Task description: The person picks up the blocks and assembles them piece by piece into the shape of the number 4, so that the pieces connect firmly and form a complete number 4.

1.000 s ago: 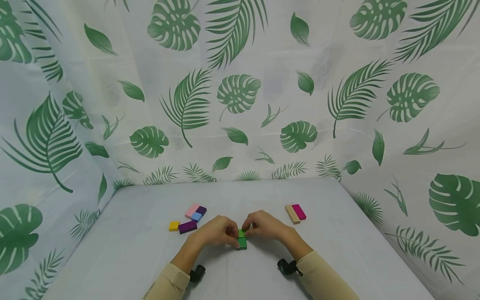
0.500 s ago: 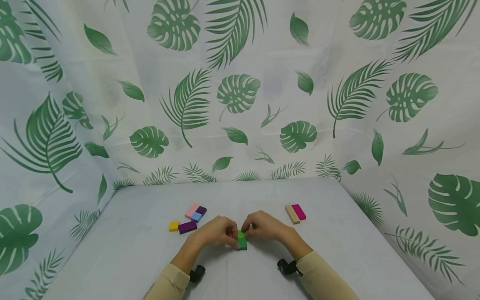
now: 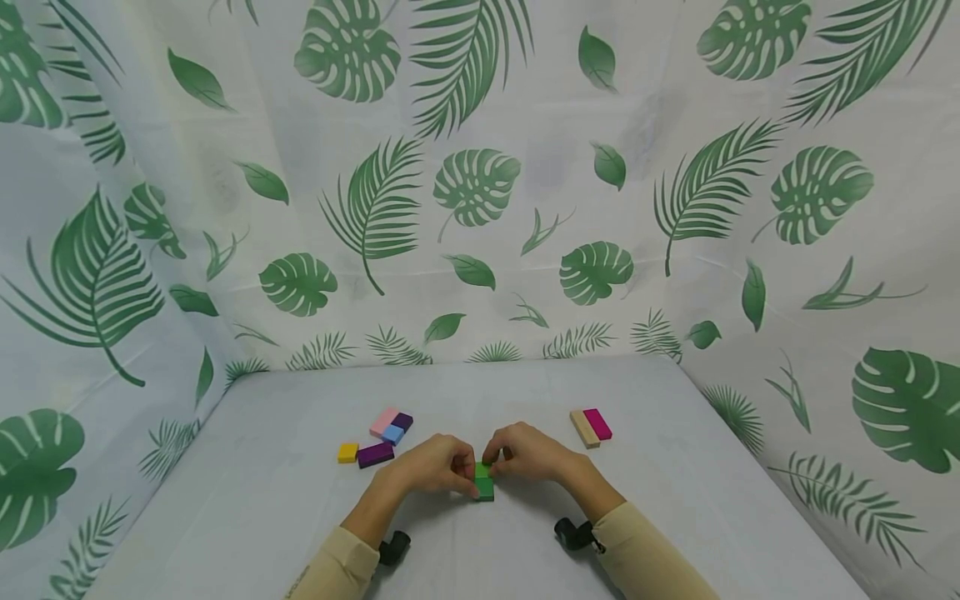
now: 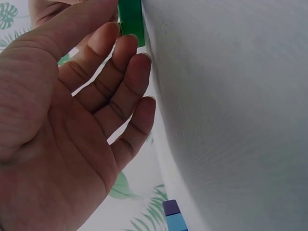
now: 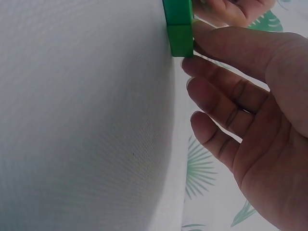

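Two green blocks stand end to end in the middle of the white table in the head view. The light green block [image 3: 483, 471] is the farther one; the dark green block [image 3: 485, 490] touches it on the near side. My left hand [image 3: 438, 463] holds the dark green block by its left side, thumb at the near corner. From the right, my right hand [image 3: 534, 452] pinches the light green block with thumb and index finger. The right wrist view shows both blocks meeting, the light green block [image 5: 181, 41] beside my thumb. Fingertips partly hide the blocks' sides.
Left on the table [image 3: 247, 500] lie a yellow block [image 3: 348, 452], a purple block [image 3: 376, 454], a pink block [image 3: 385, 421], a dark violet block [image 3: 403, 421] and a light blue block [image 3: 393, 434]. To the right, a tan block [image 3: 584, 428] adjoins a magenta block [image 3: 598, 423].
The light green block and the dark green block have shifted very slightly toward the person, with both hands keeping their places on them. The other blocks have not moved.
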Available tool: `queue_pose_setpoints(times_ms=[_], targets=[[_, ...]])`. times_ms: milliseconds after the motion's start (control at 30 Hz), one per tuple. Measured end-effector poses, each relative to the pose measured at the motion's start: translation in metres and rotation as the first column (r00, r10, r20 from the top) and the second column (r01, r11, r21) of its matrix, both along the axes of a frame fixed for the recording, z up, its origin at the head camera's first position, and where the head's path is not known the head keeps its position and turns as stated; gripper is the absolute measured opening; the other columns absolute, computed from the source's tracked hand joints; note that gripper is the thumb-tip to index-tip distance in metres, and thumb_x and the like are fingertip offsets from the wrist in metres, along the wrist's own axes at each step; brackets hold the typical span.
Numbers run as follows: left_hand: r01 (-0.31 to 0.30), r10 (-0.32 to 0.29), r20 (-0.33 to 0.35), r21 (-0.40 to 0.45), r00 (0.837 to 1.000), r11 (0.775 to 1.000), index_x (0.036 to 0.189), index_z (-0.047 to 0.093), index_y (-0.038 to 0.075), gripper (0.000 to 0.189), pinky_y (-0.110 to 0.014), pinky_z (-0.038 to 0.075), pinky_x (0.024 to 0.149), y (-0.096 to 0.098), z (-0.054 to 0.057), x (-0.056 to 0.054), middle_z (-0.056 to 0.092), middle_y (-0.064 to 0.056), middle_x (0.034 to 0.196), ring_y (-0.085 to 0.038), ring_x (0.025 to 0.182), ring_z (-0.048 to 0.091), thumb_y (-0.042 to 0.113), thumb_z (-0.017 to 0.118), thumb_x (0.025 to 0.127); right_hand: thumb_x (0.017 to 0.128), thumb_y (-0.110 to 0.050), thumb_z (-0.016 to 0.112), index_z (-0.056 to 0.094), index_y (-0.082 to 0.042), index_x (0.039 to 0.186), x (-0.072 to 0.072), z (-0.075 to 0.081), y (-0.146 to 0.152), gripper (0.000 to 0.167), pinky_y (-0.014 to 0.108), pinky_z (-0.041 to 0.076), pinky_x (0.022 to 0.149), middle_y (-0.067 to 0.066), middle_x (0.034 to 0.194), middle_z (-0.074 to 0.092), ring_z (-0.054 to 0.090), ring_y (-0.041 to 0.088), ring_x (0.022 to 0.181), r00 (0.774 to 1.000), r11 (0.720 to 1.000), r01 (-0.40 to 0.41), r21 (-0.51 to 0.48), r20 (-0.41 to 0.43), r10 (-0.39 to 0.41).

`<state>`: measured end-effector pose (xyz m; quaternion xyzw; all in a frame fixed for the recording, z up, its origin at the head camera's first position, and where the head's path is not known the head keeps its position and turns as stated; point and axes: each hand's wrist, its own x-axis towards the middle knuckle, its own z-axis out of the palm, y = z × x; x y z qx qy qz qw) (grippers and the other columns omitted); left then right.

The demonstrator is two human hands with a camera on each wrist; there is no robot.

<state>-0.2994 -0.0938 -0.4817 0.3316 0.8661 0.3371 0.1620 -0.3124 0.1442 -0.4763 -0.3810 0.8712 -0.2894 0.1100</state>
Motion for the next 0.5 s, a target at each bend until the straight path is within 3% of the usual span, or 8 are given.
queue_pose_setpoints(times_ms=[200, 500], targets=[[-0.012, 0.013, 0.011, -0.012, 1.000, 1.000, 0.084, 0.068, 0.018, 0.022, -0.019, 0.045, 0.062, -0.002, 0.002, 0.000, 0.064, 0.009, 0.074, -0.004, 0.068, 0.055, 0.028, 0.088, 0.085, 0.091, -0.008, 0.079, 0.081, -0.010, 0.105, -0.001, 0.000, 0.000, 0.014, 0.021, 0.052, 0.073, 0.001, 0.101, 0.077, 0.060, 0.007, 0.079, 1.000, 1.000, -0.007, -0.002, -0.002, 0.007], [-0.103, 0.103, -0.019, -0.006, 0.994, 0.995, 0.085, 0.068, 0.021, 0.020, -0.023, 0.047, 0.065, -0.019, 0.010, -0.005, 0.065, 0.007, 0.076, -0.007, 0.071, 0.056, 0.033, 0.082, 0.091, 0.090, -0.010, 0.080, 0.081, -0.011, 0.106, -0.003, -0.001, 0.000, 0.015, 0.021, 0.052, 0.072, -0.002, 0.101, 0.077, 0.060, 0.006, 0.079, 1.000, 1.000, 0.002, 0.009, -0.004, -0.002]])
